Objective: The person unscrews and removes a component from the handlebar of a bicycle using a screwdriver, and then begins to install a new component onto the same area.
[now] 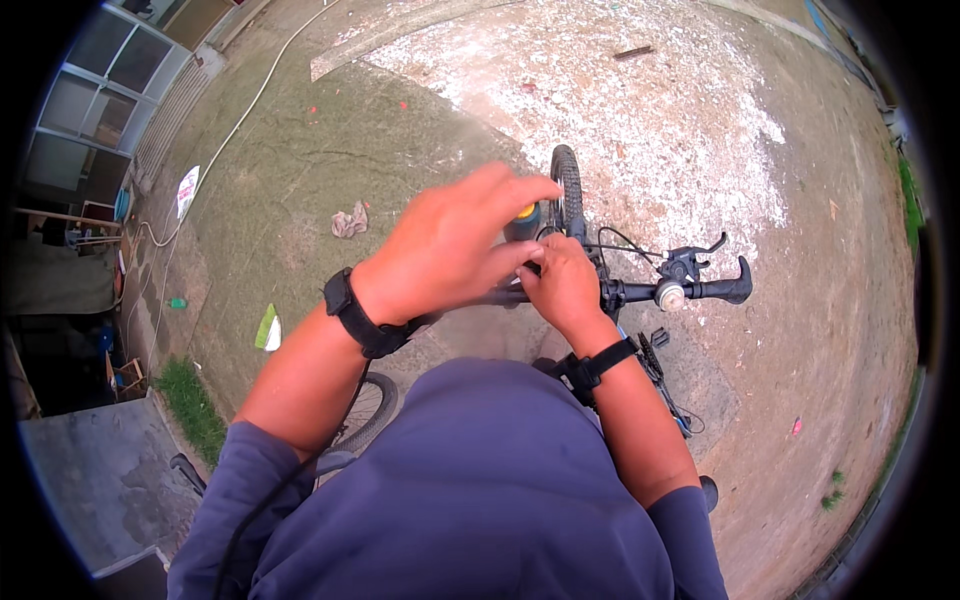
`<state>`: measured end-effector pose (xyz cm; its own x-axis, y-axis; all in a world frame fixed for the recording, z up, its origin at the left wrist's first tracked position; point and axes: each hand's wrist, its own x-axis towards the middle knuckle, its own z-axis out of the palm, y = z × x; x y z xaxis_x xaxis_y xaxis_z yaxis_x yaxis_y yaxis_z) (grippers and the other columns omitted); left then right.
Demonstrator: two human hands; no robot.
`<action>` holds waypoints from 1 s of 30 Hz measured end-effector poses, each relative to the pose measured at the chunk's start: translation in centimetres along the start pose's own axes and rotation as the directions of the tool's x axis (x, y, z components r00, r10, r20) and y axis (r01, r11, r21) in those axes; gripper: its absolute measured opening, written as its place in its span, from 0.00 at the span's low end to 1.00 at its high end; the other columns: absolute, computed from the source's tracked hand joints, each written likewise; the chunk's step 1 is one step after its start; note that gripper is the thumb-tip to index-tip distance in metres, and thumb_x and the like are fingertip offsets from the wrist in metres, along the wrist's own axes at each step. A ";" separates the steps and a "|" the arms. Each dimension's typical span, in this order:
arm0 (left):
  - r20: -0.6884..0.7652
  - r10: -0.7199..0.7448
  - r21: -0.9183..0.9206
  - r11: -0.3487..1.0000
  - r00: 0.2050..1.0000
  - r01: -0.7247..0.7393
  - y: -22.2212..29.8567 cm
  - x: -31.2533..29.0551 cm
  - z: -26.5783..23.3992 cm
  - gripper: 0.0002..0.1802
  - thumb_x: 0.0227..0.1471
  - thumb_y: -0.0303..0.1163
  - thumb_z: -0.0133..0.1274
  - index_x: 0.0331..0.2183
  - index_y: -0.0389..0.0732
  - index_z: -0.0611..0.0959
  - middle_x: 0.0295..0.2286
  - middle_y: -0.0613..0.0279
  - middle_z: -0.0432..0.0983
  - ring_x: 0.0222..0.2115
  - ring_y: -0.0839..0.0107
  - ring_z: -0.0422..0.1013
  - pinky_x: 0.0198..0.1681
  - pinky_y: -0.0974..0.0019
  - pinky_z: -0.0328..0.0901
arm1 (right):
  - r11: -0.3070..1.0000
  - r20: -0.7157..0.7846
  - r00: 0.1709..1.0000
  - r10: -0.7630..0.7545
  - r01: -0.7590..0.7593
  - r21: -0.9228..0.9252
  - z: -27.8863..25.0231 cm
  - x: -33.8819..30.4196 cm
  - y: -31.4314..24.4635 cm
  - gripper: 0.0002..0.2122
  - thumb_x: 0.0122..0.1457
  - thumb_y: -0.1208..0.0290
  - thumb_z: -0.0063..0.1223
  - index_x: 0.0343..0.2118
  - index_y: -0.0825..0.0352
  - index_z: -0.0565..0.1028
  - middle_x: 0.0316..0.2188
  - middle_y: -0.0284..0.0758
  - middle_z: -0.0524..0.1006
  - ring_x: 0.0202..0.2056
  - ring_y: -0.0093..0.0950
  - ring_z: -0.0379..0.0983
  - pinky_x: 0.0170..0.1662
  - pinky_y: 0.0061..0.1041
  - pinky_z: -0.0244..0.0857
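A bicycle's handlebar [630, 291] runs across in front of me, with the tyre of its front wheel [566, 180] beyond it. My left hand [450, 235] hovers over the bar's middle, index finger and thumb spread apart. Its thumb tip comes close to my right thumb; its other fingers are partly hidden. My right hand [566, 285] is closed at the middle of the bar, and whatever its fingers pinch is too small or covered to name. Between the hands and the wheel, a dark cylinder with a yellow top [526, 213] shows in part. The bar's left side is mostly behind my left hand and wrist.
A brake lever [712, 245] and a round silvery bell [670, 294] sit on the bar's right side. Another wheel [370, 412] shows at lower left. A crumpled cloth [349, 220] and a long pale hose [245, 115] lie on the ground. Windows [100, 95] stand far left.
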<state>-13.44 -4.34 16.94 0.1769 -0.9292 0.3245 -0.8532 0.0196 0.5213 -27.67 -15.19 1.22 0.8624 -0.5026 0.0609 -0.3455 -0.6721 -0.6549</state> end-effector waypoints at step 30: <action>-0.295 -0.171 -0.206 0.972 0.940 0.112 -1.2 -1.5 -0.5 0.31 0.47 0.25 0.67 0.54 0.42 0.75 0.40 0.54 0.77 0.35 0.66 0.77 0.36 0.66 0.72 | 0.383 0.362 0.863 0.353 -0.486 0.785 -3.0 -0.8 3.3 0.10 0.63 0.74 0.50 0.42 0.71 0.80 0.31 0.33 0.79 0.31 0.23 0.77 0.34 0.23 0.68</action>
<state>-12.42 -2.76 16.18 0.4564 -0.7684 0.4486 -0.7088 -0.0092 0.7053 -30.57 -18.66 1.25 0.7558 -0.4743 -0.4515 -0.2611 0.4140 -0.8720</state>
